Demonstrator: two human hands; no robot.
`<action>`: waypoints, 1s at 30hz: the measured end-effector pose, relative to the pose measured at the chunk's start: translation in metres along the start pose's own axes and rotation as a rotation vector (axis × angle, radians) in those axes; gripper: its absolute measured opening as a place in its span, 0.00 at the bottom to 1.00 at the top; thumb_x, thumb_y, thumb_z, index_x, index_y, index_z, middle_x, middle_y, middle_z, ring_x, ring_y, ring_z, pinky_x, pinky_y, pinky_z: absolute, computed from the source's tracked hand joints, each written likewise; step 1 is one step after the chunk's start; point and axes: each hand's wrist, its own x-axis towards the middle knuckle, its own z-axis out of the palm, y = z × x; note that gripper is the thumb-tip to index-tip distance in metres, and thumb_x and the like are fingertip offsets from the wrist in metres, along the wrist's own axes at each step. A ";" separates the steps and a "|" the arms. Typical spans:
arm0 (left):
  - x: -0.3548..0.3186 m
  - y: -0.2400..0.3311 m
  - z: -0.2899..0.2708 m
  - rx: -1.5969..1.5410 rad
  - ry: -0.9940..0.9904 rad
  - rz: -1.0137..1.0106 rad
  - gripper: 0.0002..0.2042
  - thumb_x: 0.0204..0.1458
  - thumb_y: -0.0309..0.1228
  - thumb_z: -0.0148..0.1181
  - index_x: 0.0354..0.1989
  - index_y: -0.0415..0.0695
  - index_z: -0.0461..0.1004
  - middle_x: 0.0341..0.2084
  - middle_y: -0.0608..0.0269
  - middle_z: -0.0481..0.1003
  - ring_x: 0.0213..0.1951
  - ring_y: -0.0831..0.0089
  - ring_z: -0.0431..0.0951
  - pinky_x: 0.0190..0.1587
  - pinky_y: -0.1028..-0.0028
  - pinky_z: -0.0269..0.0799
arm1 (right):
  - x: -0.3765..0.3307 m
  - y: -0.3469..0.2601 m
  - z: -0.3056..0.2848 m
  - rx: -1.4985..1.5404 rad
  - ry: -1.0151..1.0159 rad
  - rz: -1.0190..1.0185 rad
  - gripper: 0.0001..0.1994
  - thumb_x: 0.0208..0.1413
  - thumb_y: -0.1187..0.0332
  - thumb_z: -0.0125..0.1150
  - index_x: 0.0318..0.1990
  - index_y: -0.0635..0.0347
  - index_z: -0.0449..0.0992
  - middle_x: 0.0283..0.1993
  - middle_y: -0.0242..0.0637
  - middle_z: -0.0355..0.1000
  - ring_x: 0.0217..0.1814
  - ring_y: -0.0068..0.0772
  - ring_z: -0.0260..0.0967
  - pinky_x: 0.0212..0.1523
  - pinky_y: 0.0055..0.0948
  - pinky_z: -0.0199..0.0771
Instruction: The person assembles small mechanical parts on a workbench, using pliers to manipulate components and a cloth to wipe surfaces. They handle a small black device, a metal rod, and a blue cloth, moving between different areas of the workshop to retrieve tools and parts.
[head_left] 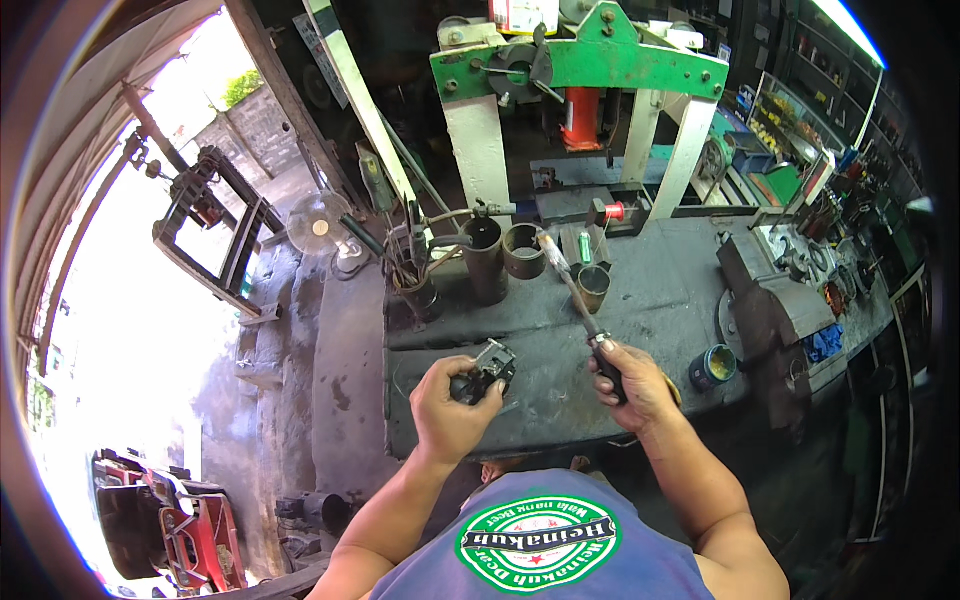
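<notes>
My left hand (447,412) is closed around a small, blocky dark metal part (492,366), its lighter top face showing above the fingers. In my right hand (640,388) is a long black-handled tool (572,290) with a thin metal shaft. Its wider, pale tip reaches up and left beside the metal pipe pieces; I cannot make out its exact kind. Both hands are over the near part of the dark workbench (640,285), apart from each other. Right of my right hand stands an open round can (713,368) with yellowish stuff inside.
Two upright metal cylinders (486,265) and a smaller cup (592,290) stand mid-bench. A can of tools (418,295) is at left. Behind rises a green and white press frame (580,68) with a red jack (582,118). Metal parts and a blue rag (825,343) lie at right.
</notes>
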 end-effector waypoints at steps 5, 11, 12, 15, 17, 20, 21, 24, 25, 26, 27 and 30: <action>0.005 0.004 -0.012 -0.099 0.063 0.228 0.25 0.40 0.22 0.85 0.45 0.40 0.76 0.41 0.50 0.85 0.41 0.60 0.89 0.47 0.66 0.85 | 0.051 0.012 0.028 0.117 0.069 -0.014 0.12 0.77 0.57 0.63 0.51 0.56 0.78 0.39 0.33 0.74 0.30 0.21 0.65 0.25 0.22 0.61; 0.013 0.009 -0.022 -0.121 0.080 0.310 0.27 0.39 0.22 0.85 0.47 0.41 0.74 0.42 0.49 0.85 0.42 0.58 0.90 0.47 0.65 0.86 | 0.130 0.034 0.049 0.150 0.131 -0.048 0.13 0.77 0.54 0.63 0.49 0.54 0.78 0.38 0.31 0.73 0.31 0.22 0.66 0.26 0.23 0.62; 0.013 0.009 -0.023 -0.133 0.079 0.323 0.28 0.39 0.22 0.85 0.48 0.42 0.74 0.42 0.49 0.85 0.41 0.58 0.90 0.46 0.65 0.86 | 0.141 0.039 0.050 0.179 0.137 -0.048 0.13 0.77 0.54 0.63 0.48 0.54 0.78 0.38 0.31 0.73 0.31 0.22 0.65 0.26 0.24 0.62; 0.013 0.007 -0.026 -0.127 0.074 0.350 0.28 0.38 0.22 0.86 0.48 0.42 0.74 0.42 0.48 0.85 0.41 0.58 0.90 0.45 0.65 0.86 | 0.165 0.053 0.052 0.112 0.106 -0.084 0.15 0.76 0.52 0.64 0.49 0.53 0.77 0.39 0.33 0.76 0.31 0.25 0.70 0.28 0.26 0.68; 0.014 0.005 -0.029 -0.104 0.064 0.382 0.29 0.38 0.22 0.86 0.49 0.42 0.74 0.42 0.48 0.85 0.41 0.57 0.90 0.45 0.65 0.87 | 0.171 0.057 0.050 0.013 0.093 -0.067 0.17 0.76 0.50 0.62 0.51 0.55 0.77 0.42 0.36 0.80 0.35 0.29 0.76 0.31 0.29 0.77; 0.014 0.004 -0.033 -0.082 0.050 0.410 0.29 0.37 0.21 0.85 0.49 0.43 0.74 0.42 0.48 0.85 0.40 0.57 0.90 0.44 0.65 0.87 | 0.167 0.059 0.047 -0.037 0.042 -0.014 0.18 0.77 0.49 0.60 0.55 0.55 0.76 0.43 0.37 0.80 0.37 0.31 0.79 0.33 0.32 0.81; 0.015 0.004 -0.034 -0.080 0.043 0.417 0.29 0.37 0.21 0.85 0.49 0.43 0.74 0.42 0.48 0.86 0.40 0.57 0.90 0.44 0.65 0.87 | 0.164 0.058 0.045 -0.018 0.030 -0.001 0.19 0.78 0.49 0.60 0.58 0.54 0.76 0.45 0.37 0.80 0.38 0.31 0.80 0.34 0.33 0.82; 0.019 0.008 -0.032 -0.081 0.024 0.444 0.30 0.37 0.21 0.85 0.49 0.43 0.74 0.41 0.47 0.86 0.40 0.57 0.90 0.43 0.65 0.87 | 0.153 0.054 0.036 0.007 0.065 0.005 0.21 0.78 0.49 0.59 0.64 0.54 0.73 0.51 0.38 0.80 0.41 0.32 0.81 0.37 0.35 0.84; 0.020 0.011 -0.031 -0.083 0.018 0.452 0.30 0.37 0.22 0.85 0.49 0.43 0.74 0.41 0.46 0.86 0.39 0.57 0.90 0.43 0.65 0.87 | 0.147 0.054 0.030 -0.003 0.116 -0.016 0.22 0.78 0.49 0.59 0.66 0.53 0.72 0.53 0.38 0.79 0.42 0.32 0.81 0.38 0.35 0.84; 0.021 0.014 -0.029 -0.084 0.012 0.468 0.31 0.37 0.22 0.85 0.50 0.43 0.73 0.41 0.46 0.86 0.39 0.57 0.90 0.43 0.65 0.87 | 0.139 0.055 0.022 -0.015 0.165 -0.039 0.23 0.78 0.48 0.59 0.68 0.53 0.72 0.55 0.39 0.79 0.43 0.33 0.81 0.38 0.36 0.84; 0.023 0.018 -0.028 -0.081 0.003 0.495 0.32 0.36 0.23 0.86 0.50 0.43 0.73 0.41 0.46 0.86 0.38 0.56 0.90 0.41 0.65 0.87 | 0.131 0.056 0.010 -0.037 0.174 -0.058 0.28 0.77 0.51 0.61 0.75 0.55 0.68 0.58 0.40 0.77 0.46 0.33 0.80 0.39 0.34 0.83; 0.024 0.035 -0.025 -0.129 -0.042 0.531 0.32 0.35 0.23 0.86 0.50 0.43 0.73 0.41 0.46 0.86 0.38 0.56 0.91 0.40 0.65 0.88 | 0.091 0.067 -0.038 -0.166 0.205 -0.103 0.32 0.76 0.56 0.61 0.80 0.59 0.63 0.56 0.39 0.77 0.41 0.31 0.80 0.37 0.31 0.82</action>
